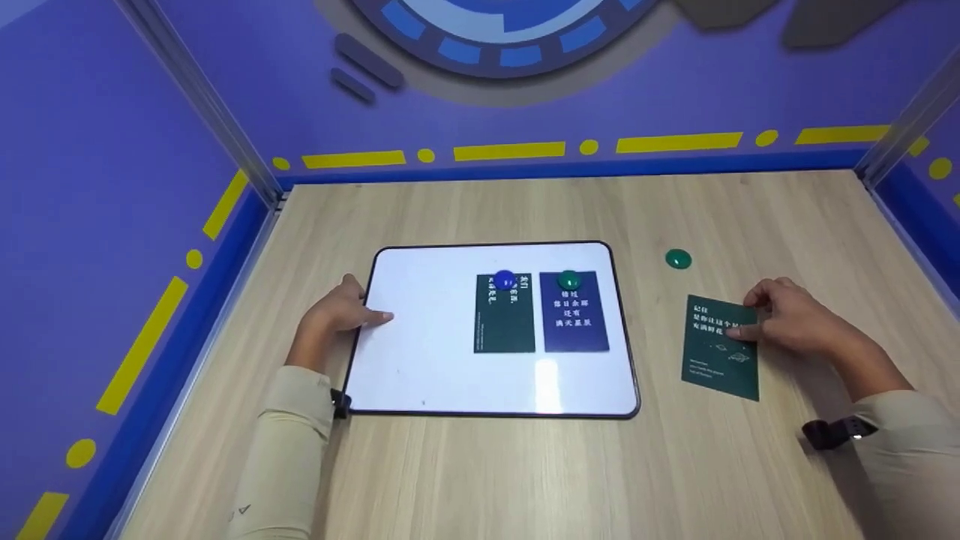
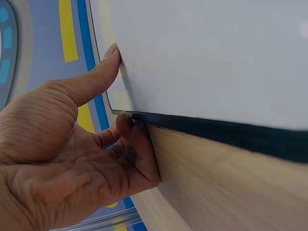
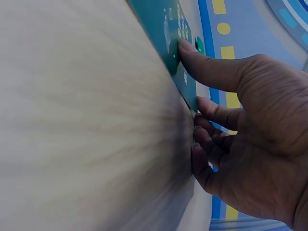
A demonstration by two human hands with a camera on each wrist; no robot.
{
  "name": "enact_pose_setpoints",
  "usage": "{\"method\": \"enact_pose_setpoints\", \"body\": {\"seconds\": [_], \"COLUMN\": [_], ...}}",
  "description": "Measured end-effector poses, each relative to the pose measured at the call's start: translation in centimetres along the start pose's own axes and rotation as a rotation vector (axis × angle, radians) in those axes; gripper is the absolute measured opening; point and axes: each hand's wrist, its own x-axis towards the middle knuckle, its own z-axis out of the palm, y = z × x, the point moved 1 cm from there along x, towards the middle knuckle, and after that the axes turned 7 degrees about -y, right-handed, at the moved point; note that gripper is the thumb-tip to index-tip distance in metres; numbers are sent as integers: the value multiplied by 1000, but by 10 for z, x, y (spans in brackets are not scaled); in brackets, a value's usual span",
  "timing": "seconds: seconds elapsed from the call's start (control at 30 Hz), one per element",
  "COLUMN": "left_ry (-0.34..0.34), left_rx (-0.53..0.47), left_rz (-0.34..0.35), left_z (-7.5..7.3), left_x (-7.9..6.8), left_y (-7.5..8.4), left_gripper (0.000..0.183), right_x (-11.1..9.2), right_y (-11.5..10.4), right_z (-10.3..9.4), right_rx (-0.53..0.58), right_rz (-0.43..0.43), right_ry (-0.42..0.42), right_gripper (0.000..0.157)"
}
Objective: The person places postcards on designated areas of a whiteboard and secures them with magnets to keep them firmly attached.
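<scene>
A whiteboard (image 1: 424,337) with a black rim lies on the table. My left hand (image 1: 337,309) grips its left edge, thumb on the white face and fingers curled at the rim, as the left wrist view shows. Over at the right, my right hand (image 1: 802,322) pinches a dark green card (image 1: 712,364) with white print by its right edge, thumb on the printed face. On the board are another dark green card (image 1: 505,326) under a blue round magnet (image 1: 505,280) and a dark blue card (image 1: 574,337) under a green round magnet (image 1: 569,280).
A second green round magnet (image 1: 678,259) lies on the wooden table (image 1: 487,480), just beyond the card in my right hand. Blue-purple panels (image 1: 480,112) with yellow markings enclose the table at the back and sides.
</scene>
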Motion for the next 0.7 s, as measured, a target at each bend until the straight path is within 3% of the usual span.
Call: {"method": "enact_pose_setpoints", "body": {"seconds": [0.7], "left_ry": [-3], "left_rx": [7], "left_rz": [8], "left_z": [-1], "left_x": [1], "left_y": [-1], "left_gripper": [113], "right_x": [4], "right_y": [-5], "right_z": [-3], "right_rx": [18], "right_rz": [-3], "right_ry": [-36], "right_gripper": [61]}}
